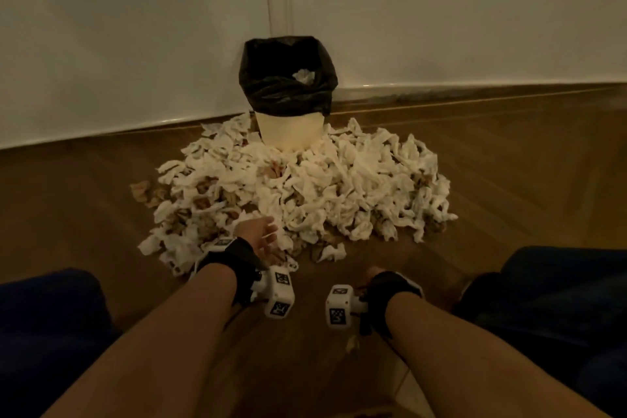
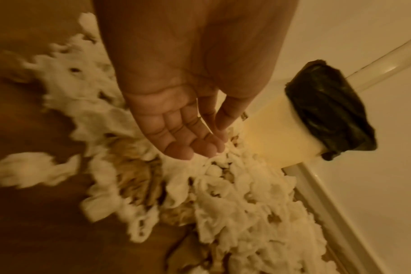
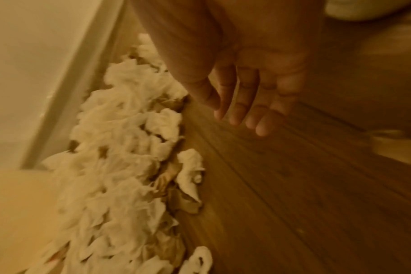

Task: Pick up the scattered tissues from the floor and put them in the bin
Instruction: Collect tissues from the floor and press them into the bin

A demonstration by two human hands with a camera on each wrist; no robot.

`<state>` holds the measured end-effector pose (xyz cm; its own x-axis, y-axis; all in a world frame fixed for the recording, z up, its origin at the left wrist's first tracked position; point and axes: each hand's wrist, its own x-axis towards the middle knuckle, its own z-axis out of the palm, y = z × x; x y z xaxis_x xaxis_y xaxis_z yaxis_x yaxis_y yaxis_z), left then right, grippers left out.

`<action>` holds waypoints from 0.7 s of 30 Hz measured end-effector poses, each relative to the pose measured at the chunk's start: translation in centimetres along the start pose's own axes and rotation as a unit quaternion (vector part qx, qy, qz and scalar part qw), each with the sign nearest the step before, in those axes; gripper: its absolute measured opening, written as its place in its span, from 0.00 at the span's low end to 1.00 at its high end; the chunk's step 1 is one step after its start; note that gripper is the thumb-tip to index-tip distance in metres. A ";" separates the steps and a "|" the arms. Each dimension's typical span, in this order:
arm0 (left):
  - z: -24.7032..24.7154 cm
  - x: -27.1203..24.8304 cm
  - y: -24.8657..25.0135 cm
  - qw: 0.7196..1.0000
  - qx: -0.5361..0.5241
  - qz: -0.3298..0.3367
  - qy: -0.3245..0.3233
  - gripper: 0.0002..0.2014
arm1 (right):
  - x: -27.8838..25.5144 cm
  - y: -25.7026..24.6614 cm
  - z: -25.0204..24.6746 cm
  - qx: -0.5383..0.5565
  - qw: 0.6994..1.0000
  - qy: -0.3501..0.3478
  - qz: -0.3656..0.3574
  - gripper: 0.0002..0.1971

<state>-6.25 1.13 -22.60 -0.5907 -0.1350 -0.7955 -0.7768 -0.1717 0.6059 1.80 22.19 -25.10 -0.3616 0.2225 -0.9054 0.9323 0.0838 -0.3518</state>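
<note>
On the wood floor (image 1: 101, 200), against the white wall (image 1: 135, 27), we saw the bin (image 1: 289, 131), cream-bodied with a black bag (image 1: 268, 88) folded over its rim. One crumpled tissue (image 1: 304, 75) sat inside the bag near the top. The tissues (image 1: 305, 187) lay in a big heap on the floor right around the bin's base, touching it and spreading out toward us; some brownish pieces were mixed in with the white ones.

We noted the left hand (image 1: 263, 236) reaching forward over the near edge of the heap. In the left wrist view its fingers (image 2: 176, 137) were extended and loosely together, palm showing, thumb apart, fingertips just at the tissues (image 2: 223, 194); we could not tell whether they touched. Nothing was gripped. The bin (image 2: 282, 129) stood just beyond the fingertips in that view.

The right hand (image 1: 375, 273) hung low over bare floor, nearer to us and apart from the heap. In the right wrist view its fingers (image 3: 244, 100) were straight and relaxed, slightly spread, holding nothing, with the tissues (image 3: 120, 148) off to its side along the skirting board (image 3: 70, 83).

Both wrists wore black straps with white marker cubes (image 1: 280, 292). A small scrap (image 1: 353, 343) lay on the floor under the right forearm. Dark blue trouser knees (image 1: 44, 332) framed both sides in the head view.
</note>
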 end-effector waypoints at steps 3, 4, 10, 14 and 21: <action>-1.2 0.3 -2.9 1.000 -0.007 -0.022 0.021 0.14 | -2.2 2.3 0.9 -0.256 0.965 0.031 0.056 0.37; -1.8 0.3 -3.7 0.999 -0.001 -0.027 0.036 0.15 | -2.5 2.6 1.3 -0.275 0.959 0.027 0.068 0.36; -6.0 0.3 -8.5 0.988 0.098 -0.019 0.117 0.07 | -4.7 3.4 2.5 -0.479 0.877 -0.005 0.025 0.39; -6.4 -0.6 -9.7 0.966 0.198 -0.053 0.158 0.20 | -4.9 3.8 3.8 -0.516 0.854 -0.063 0.031 0.30; -6.1 0.5 -10.3 0.943 0.303 -0.028 0.133 0.20 | -3.4 3.9 4.6 -0.658 0.751 -0.046 0.009 0.41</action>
<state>2.81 -3.17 -29.27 -0.5323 -0.3960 -0.7482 -0.8348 0.3921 0.3864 6.67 17.26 -24.55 -0.2920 0.1718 -0.9409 0.1098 0.9833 0.1455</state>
